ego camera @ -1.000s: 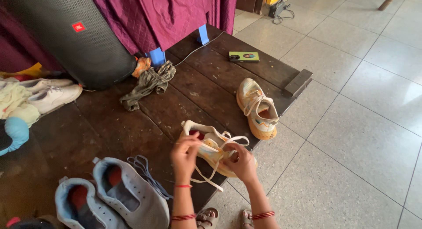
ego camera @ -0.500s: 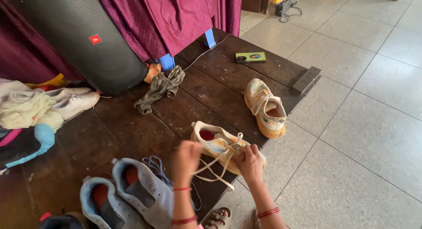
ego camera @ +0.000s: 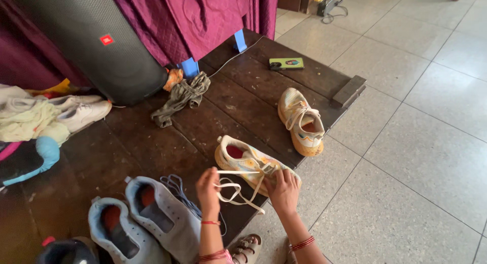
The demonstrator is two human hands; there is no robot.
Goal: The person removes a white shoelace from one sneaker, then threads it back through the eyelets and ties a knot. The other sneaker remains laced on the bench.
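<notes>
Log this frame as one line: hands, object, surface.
left hand: pulling lace taut | right hand: pressing on cream shoe | shoe: near dark wooden table edge | second cream shoe: apart, untouched

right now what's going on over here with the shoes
A person is working the laces of a cream and orange sneaker at the edge of a dark wooden table. The left hand pulls a lace out to the side, and the right hand presses on the shoe's front. Its mate sits apart, and two grey-blue shoes lie nearby.
</notes>
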